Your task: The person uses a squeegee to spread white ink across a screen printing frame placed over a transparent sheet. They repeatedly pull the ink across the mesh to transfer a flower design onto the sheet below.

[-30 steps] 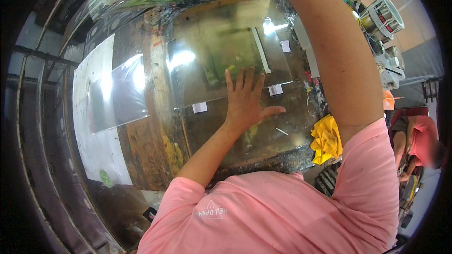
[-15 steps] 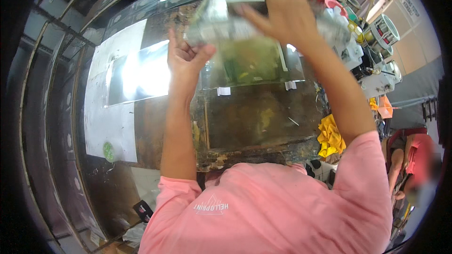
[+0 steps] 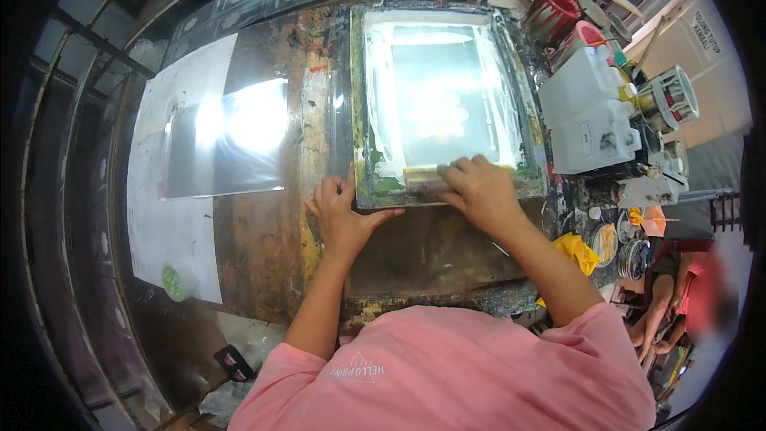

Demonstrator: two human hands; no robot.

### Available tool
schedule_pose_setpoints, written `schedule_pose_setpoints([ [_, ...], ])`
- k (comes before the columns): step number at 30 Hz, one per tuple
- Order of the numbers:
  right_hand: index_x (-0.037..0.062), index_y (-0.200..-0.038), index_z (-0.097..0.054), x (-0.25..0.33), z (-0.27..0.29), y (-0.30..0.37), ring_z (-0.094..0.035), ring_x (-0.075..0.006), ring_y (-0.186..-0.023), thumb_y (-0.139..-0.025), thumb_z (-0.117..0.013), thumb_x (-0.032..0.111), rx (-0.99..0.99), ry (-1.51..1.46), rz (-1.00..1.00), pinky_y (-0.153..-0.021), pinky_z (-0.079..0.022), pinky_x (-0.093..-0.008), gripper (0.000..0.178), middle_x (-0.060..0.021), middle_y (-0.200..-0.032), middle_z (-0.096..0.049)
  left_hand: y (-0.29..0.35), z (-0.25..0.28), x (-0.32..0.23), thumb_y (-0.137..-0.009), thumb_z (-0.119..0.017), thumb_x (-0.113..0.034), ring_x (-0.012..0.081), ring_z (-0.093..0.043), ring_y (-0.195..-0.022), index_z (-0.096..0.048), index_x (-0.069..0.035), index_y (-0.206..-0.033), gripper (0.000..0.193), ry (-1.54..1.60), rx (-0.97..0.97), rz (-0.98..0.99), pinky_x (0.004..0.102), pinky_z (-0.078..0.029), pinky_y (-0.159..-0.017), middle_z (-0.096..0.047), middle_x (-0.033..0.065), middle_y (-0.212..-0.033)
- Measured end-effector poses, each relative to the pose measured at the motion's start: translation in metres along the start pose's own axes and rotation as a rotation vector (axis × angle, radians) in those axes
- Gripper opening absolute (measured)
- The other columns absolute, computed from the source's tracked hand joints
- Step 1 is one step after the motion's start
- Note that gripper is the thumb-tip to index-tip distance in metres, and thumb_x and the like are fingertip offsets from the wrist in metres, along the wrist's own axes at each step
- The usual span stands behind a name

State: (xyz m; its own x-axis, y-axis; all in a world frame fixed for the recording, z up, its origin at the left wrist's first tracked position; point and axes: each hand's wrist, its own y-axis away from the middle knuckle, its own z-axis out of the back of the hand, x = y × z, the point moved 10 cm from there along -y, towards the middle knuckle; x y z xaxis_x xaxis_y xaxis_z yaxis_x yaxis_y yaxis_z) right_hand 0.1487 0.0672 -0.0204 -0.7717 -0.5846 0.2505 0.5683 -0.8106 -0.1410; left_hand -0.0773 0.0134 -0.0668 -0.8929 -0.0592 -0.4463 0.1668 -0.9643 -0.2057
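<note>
A silk-screen frame (image 3: 533, 161) lies flat on the stained worktable, its pale mesh showing a light flower shape and a white border. At its near left corner rests my left hand (image 3: 341, 215), thumb spread along the front edge and fingers apart by the side. My right hand (image 3: 483, 191) grips a squeegee (image 3: 423, 178) at the near end of the mesh; the fingers partly cover it. Left of the frame, a clear glossy sheet (image 3: 227, 140) lies over white paper (image 3: 179, 247) and the table, with bright glare on it.
White jugs (image 3: 586, 116), paint-stained red buckets (image 3: 550, 12) and a metal can (image 3: 670, 96) crowd the right side. A yellow cloth (image 3: 576, 252) lies at the near right edge. Metal racks (image 3: 104, 231) stand at the left. Another person (image 3: 686, 295) is at far right.
The tilted screen frame has come down flat over the table. My left hand has moved to its near corner; my right hand has come nearer and holds the squeegee.
</note>
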Motion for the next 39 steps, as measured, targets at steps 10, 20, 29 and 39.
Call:
schedule_pose_setpoints([
  [10,0.0133,-0.105,-0.076,-0.115,0.001,-0.209,-0.073,-0.0352,-0.097,-0.098,-0.064,0.062,-0.065,0.093,0.052,-0.079,-0.059,-0.0509,0.051,-0.0122,-0.1,-0.075,-0.016,0.005,-0.004,-0.05,-0.099,-0.064,0.0287,-0.055,-0.108,-0.07,-0.009,-0.139,0.109,0.073,-0.065,-0.059,0.0448,-0.038,-0.096,-0.06,0.006,-0.107],
  [20,0.014,-0.106,-0.073,-0.132,0.008,-0.235,-0.071,-0.0328,-0.095,-0.099,-0.065,0.055,-0.239,0.203,0.099,-0.076,-0.056,-0.0492,0.043,-0.0094,-0.096,-0.071,-0.006,0.012,-0.01,-0.071,-0.086,-0.07,0.0239,-0.059,-0.085,-0.044,0.004,-0.16,0.123,0.201,-0.091,-0.191,0.0409,-0.041,-0.093,-0.06,0.0051,-0.079],
  [29,0.0109,-0.106,-0.066,0.013,0.032,-0.029,-0.069,-0.0346,-0.091,-0.098,-0.067,0.051,0.005,0.172,0.002,-0.073,-0.056,-0.0513,0.041,-0.0112,-0.096,-0.067,0.028,0.033,-0.004,-0.075,-0.084,-0.07,0.027,-0.059,-0.084,-0.049,0.006,-0.157,0.117,0.217,-0.107,-0.149,0.0428,-0.042,-0.092,-0.063,0.0091,-0.082],
  [39,0.0047,-0.1,-0.066,0.106,0.176,0.022,-0.063,-0.0344,-0.097,-0.092,-0.073,0.043,-0.358,0.213,0.085,-0.096,-0.045,-0.0551,0.04,-0.014,-0.094,-0.066,0.029,0.104,-0.051,-0.089,-0.09,-0.038,0.0299,-0.06,-0.128,-0.043,0.009,-0.158,0.096,1.106,-0.133,0.026,0.0371,-0.048,-0.107,-0.067,0.0248,-0.137],
])
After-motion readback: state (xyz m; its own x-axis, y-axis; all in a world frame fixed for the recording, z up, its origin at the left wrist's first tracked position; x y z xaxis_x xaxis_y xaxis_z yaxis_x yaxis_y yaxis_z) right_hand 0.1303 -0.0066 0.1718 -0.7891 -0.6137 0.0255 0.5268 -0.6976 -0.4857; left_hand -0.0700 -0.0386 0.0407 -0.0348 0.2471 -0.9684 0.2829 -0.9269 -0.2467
